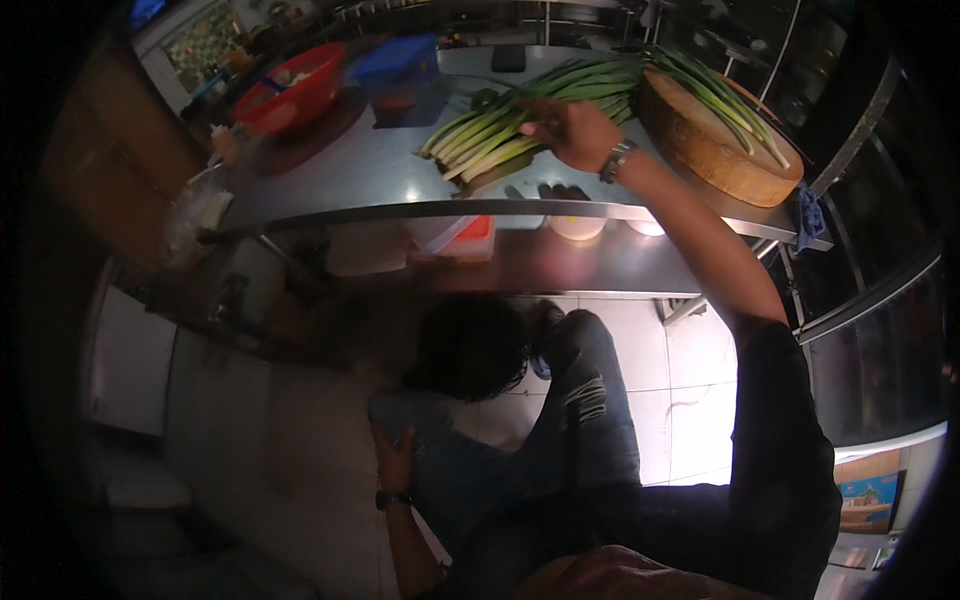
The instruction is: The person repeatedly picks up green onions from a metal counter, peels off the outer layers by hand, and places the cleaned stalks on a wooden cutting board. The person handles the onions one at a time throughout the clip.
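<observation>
A bunch of green onions (487, 146) lies across the stainless steel table, with the pale root ends toward the front left and the leaves toward the back right. My right hand (577, 135) is on top of the stalks, fingers bent; whether they grip any is unclear. A watch is on that wrist. To the right, a thick round wooden chopping block (720, 142) carries more green onions (724, 109). Down at the lower left, my left hand (395, 457) rests on my jeans near the knee, thumb and fingers apart, holding nothing.
A red plastic basin (292, 94) and a blue-lidded container (397, 71) stand at the back left. A small black object (508, 58) lies near the back edge. Containers (454, 240) sit on the lower shelf. A blue cloth (810, 217) hangs at the right corner. A dark round shape (472, 345) is by my knees.
</observation>
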Tool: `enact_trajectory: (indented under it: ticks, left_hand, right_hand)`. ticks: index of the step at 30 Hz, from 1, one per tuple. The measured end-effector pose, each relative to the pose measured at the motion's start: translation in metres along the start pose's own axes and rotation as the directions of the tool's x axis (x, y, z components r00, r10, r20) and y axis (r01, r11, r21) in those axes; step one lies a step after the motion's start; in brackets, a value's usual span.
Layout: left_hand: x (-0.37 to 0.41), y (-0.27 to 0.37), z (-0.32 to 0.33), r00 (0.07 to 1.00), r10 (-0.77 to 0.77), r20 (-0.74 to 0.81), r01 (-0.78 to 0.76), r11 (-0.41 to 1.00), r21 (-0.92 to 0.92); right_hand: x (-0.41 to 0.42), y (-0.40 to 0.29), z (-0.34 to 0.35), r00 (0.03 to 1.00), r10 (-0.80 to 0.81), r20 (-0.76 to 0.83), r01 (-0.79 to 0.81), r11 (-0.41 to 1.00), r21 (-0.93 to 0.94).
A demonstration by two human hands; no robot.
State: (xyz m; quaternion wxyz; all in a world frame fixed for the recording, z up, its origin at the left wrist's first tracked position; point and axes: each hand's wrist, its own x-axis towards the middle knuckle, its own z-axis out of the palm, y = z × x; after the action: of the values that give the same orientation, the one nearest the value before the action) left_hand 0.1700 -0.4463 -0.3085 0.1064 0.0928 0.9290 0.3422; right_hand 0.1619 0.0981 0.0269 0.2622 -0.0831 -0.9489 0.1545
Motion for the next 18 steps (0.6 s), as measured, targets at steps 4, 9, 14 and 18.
enact_trajectory:
  ticks: [4, 9, 14, 18]
  left_hand:
    - [-0.046, 0.004, -0.034, 0.898, -0.303, 0.320, 0.290, 0.953, 0.087]
    - [-0.072, -0.001, -0.056, 0.899, -0.301, 0.318, 0.123, 0.871, 0.475]
    - [-0.064, 0.097, -0.077, 0.986, 0.007, 0.167, 0.041, 0.958, -0.285]
    - [-0.002, 0.131, -0.027, 0.934, 0.279, 0.223, 0.040, 0.539, -0.842]
  right_hand:
    - [0.030, 0.018, 0.048, 0.998, 0.019, -0.052, -0.020, 0.999, -0.033]
    - [0.035, -0.016, 0.044, 0.946, 0.138, -0.295, -0.092, 0.982, 0.164]
    - [-0.050, -0.111, 0.060, 0.968, -0.179, -0.178, 0.247, 0.814, 0.525]
    - [-0.130, -0.140, 0.126, 0.947, -0.273, 0.166, 0.108, 0.763, 0.637]
